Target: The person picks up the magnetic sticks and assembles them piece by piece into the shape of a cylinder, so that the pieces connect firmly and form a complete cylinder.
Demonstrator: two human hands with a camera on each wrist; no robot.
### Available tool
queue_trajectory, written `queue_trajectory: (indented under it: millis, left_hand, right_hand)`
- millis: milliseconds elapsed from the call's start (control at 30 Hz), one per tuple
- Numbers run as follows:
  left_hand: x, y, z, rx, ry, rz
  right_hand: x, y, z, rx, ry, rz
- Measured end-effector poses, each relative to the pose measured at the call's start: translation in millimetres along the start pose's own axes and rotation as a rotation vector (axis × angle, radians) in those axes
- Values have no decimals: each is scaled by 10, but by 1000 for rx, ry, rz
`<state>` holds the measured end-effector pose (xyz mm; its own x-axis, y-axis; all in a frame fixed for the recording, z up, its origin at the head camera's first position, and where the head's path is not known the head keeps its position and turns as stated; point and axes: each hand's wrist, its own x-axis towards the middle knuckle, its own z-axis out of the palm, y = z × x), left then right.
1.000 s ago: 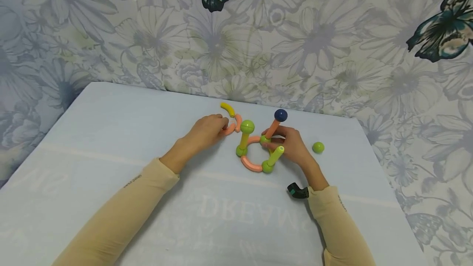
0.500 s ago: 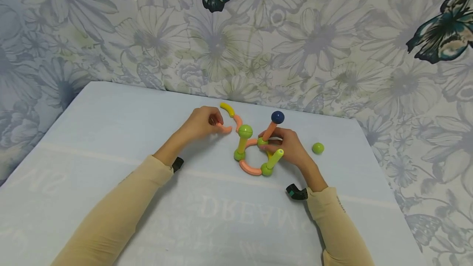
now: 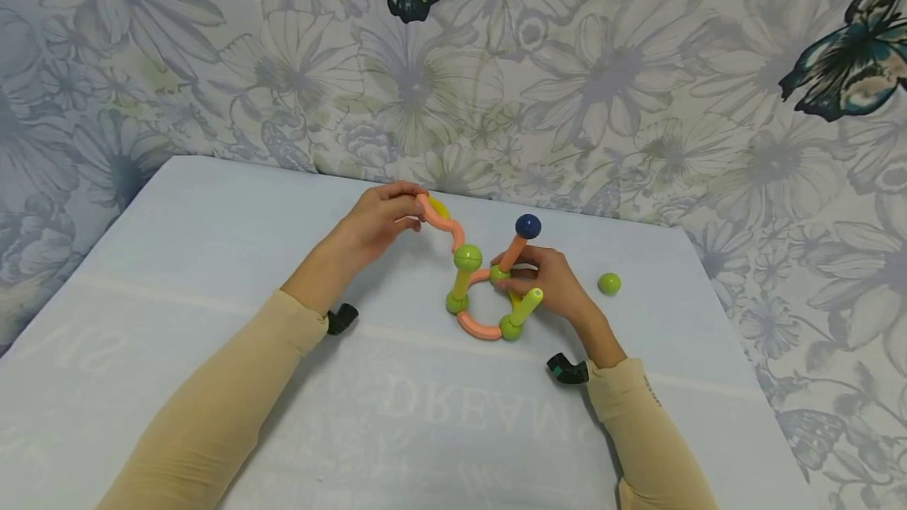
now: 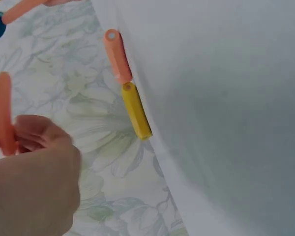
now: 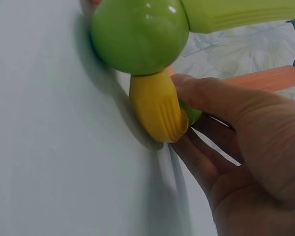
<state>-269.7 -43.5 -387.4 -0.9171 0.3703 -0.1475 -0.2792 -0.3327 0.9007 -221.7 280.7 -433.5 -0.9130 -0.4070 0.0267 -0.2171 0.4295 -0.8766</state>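
Note:
My left hand (image 3: 372, 223) pinches an orange curved rod (image 4: 3, 113) by one end near the table's back edge. Beside it lie a second orange curved rod (image 4: 117, 56) and a yellow curved rod (image 4: 136, 110), end to end. A toy frame of curved rods (image 3: 479, 327) joined by green balls forms a ring. Rising from it are a yellow rod topped with a green ball (image 3: 468, 258), a bare lime rod (image 3: 527, 307) and an orange rod with a navy ball (image 3: 527, 227). At the ring's back right, my right hand (image 3: 542, 278) grips the green joint ball (image 3: 498, 274).
A loose green ball (image 3: 609, 283) lies right of the ring on the white table (image 3: 425, 431). Black wrist cameras (image 3: 343, 319) stick out at both cuffs. Flowered cloth hangs behind the table's back edge.
My left hand has picked the orange curved rod up and carried it back towards the far edge, turning it. The ring has shifted slightly left and nearer, my right hand still on it.

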Motion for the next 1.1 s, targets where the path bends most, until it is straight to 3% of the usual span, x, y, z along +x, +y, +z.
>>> queue_trajectory:
  millis: [67,133,333,700,933,1100]
  left_hand:
    - [-16,35,20,-117,-37,6]
    - [-35,65,45,-172,-84,10]
    - [-74,116,122,-166,-198,-12]
    - [-97,77,192,-105,-230,-129]
    - [-113,34,244,-122,-238,-150]
    - [-119,-8,276,-84,-256,-186]
  right_hand:
    - [-2,-1,2,4,-7,-7]
    - [-4,-1,4,8,-12,-11]
    - [-13,4,16,18,-21,4]
    - [-4,12,47,12,-24,10]
    - [7,-35,63,9,-25,7]
    - [21,-31,74,-1,-26,2]
